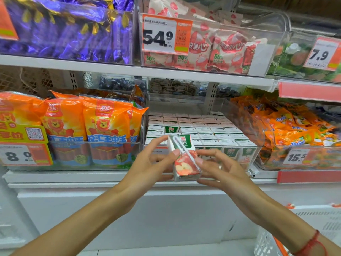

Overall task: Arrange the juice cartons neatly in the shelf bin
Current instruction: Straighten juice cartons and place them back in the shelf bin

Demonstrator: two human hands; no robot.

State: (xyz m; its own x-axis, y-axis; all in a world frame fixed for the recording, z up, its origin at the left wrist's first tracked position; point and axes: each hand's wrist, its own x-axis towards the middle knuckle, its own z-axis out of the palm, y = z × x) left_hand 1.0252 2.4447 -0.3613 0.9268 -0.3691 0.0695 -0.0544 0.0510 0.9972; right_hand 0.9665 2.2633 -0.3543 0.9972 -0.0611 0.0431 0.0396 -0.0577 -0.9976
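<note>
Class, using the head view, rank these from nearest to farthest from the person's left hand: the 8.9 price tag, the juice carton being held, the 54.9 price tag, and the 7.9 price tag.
1. Juice carton: held at the left hand, centre.
2. 8.9 price tag: lower shelf, far left.
3. 54.9 price tag: upper shelf, above the hands.
4. 7.9 price tag: upper shelf, far right.

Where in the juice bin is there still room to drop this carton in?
The held carton could go into the clear bin's front-left corner, where there seems to be a gap beside the one raised carton. Elsewhere the packed carton rows leave no slot. Behind them the bin looks bare up to its back wall.
</note>
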